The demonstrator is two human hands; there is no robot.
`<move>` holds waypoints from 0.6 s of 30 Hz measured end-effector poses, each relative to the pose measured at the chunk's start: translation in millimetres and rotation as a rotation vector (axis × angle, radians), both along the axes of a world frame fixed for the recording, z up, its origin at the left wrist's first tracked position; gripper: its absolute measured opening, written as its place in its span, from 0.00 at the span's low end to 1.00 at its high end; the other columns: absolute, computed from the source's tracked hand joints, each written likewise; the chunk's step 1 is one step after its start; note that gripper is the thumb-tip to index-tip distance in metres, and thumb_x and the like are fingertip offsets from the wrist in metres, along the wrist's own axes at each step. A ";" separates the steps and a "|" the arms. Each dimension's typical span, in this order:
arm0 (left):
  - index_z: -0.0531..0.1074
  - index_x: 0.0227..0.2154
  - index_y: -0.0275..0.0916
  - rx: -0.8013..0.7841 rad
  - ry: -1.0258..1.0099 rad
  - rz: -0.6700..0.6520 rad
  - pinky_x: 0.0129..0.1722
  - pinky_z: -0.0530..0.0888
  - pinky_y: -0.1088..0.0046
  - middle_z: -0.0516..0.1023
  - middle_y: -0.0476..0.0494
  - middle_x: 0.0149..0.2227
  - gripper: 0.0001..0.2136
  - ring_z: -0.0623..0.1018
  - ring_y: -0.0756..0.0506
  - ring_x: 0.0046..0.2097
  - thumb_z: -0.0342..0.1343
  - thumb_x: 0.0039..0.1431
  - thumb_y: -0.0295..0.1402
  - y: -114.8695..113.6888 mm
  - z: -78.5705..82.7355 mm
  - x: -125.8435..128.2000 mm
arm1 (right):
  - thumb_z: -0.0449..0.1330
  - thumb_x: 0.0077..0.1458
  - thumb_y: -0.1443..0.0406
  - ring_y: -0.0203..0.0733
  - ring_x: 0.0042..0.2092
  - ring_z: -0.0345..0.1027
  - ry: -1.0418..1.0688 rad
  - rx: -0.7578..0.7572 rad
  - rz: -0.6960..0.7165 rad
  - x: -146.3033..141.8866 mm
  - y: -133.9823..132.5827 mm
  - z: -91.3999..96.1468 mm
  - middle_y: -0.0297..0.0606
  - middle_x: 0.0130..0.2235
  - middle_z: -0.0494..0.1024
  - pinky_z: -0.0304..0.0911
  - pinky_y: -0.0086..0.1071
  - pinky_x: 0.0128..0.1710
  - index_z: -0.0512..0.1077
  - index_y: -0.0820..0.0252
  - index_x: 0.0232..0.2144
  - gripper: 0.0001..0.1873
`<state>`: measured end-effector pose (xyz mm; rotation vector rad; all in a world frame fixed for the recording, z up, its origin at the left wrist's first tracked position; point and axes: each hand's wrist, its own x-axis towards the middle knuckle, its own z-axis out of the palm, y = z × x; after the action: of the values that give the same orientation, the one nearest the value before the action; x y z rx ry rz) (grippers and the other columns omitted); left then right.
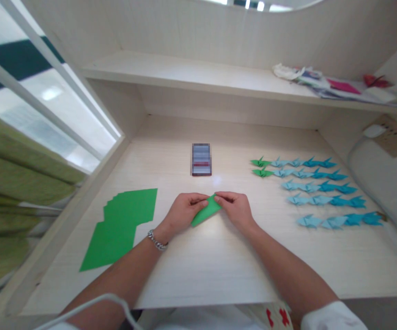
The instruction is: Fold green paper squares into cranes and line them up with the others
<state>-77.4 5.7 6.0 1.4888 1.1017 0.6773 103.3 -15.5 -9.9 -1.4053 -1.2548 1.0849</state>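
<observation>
Between my hands is a folded piece of green origami paper (205, 213), held over the middle of the desk. My left hand (187, 208) pinches its upper left edge with thumb and fingers. From the other side, my right hand (235, 206) grips the upper right corner, thumb on top. The paper's lower tip points down and to the left. Fingertips partly cover the upper fold. Left of my hands lie several flat green paper sheets (116, 233), spread and overlapping.
On the right, folded paper cranes (318, 187) stand in rows, blue, light blue and green. A phone-like object (201, 159) with a blurred face lies beyond my hands. A shelf (198, 75) crosses the back, with papers (344, 86) on it. A wall socket (392, 135) holds a plugged cable.
</observation>
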 end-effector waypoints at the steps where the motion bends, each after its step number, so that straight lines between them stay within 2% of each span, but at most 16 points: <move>1: 0.77 0.39 0.39 -0.005 -0.005 0.000 0.40 0.74 0.68 0.81 0.44 0.39 0.12 0.79 0.44 0.39 0.56 0.54 0.36 0.2 -0.9 -0.1 | 0.64 0.46 0.61 0.46 0.38 0.75 0.003 0.000 0.003 0.1 0.3 0.1 0.38 0.36 0.81 0.68 0.38 0.41 0.79 0.57 0.34 0.11; 8: 0.77 0.38 0.37 -0.042 -0.045 0.029 0.38 0.75 0.69 0.81 0.43 0.37 0.12 0.79 0.44 0.37 0.57 0.52 0.36 -0.6 -4.9 1.9 | 0.63 0.46 0.62 0.44 0.37 0.74 0.000 0.017 0.009 -1.8 2.2 -3.3 0.39 0.35 0.81 0.68 0.37 0.40 0.78 0.58 0.35 0.12; 11: 0.77 0.38 0.36 -0.062 -0.096 0.077 0.37 0.75 0.70 0.81 0.42 0.36 0.12 0.79 0.45 0.36 0.58 0.52 0.37 -3.5 -5.0 5.7 | 0.64 0.45 0.62 0.43 0.34 0.73 0.082 -0.010 0.020 -2.5 3.4 -7.1 0.40 0.33 0.80 0.69 0.35 0.35 0.77 0.60 0.37 0.15; 13: 0.76 0.38 0.35 -0.084 -0.124 0.094 0.34 0.74 0.71 0.81 0.42 0.34 0.13 0.79 0.45 0.34 0.58 0.52 0.37 -5.6 -5.0 8.1 | 0.65 0.43 0.62 0.42 0.32 0.73 0.117 -0.035 0.025 -1.6 4.2 -7.9 0.40 0.31 0.80 0.68 0.33 0.33 0.77 0.62 0.34 0.14; 18: 0.76 0.33 0.35 -0.079 -0.085 0.070 0.26 0.71 0.75 0.80 0.43 0.30 0.12 0.76 0.48 0.29 0.58 0.51 0.40 -8.1 -4.4 10.1 | 0.65 0.43 0.61 0.40 0.31 0.72 0.034 -0.055 0.153 2.7 3.7 -1.7 0.39 0.30 0.79 0.66 0.33 0.32 0.77 0.61 0.30 0.10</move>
<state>-67.3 -2.4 1.6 1.3477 1.1068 0.7309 106.0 -11.8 -11.6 -1.3427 -1.3347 1.2505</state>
